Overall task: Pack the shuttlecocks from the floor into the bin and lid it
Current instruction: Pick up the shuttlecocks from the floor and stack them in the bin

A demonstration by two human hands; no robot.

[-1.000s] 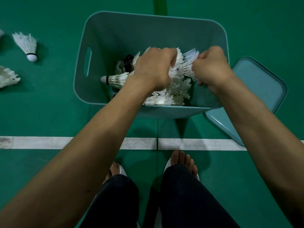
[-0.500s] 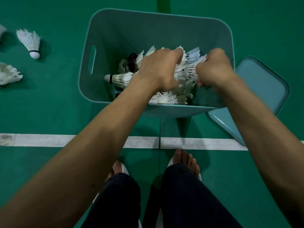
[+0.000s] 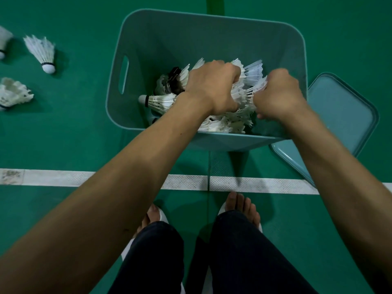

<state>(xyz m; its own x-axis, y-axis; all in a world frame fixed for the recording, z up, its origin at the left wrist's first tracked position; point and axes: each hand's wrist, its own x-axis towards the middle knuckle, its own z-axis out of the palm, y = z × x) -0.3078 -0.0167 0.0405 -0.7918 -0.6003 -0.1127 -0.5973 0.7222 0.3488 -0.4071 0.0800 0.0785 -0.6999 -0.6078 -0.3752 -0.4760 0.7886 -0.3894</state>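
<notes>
A teal plastic bin [image 3: 135, 39] stands on the green court floor, holding a pile of white shuttlecocks [image 3: 224, 124] and a dark one. My left hand [image 3: 212, 88] and my right hand [image 3: 277, 94] are both inside the bin, each closed around a bunch of white shuttlecocks above the pile. One shuttlecock [image 3: 158, 101] lies on its side by my left wrist. The bin's teal lid [image 3: 343, 111] lies flat on the floor to the right, touching the bin. Three more shuttlecocks [image 3: 41, 53] lie on the floor at the left.
A white court line [image 3: 53, 177] crosses the floor in front of the bin. My feet in white sandals [image 3: 241, 206] and dark trousers stand just behind the line. A shuttlecock [image 3: 12, 94] lies near the left edge, another [image 3: 3, 40] is cut off.
Both hands stay closed on the shuttlecocks inside the bin and have shifted only slightly. The camera has drifted a little, so the bin and floor shuttlecocks sit further right.
</notes>
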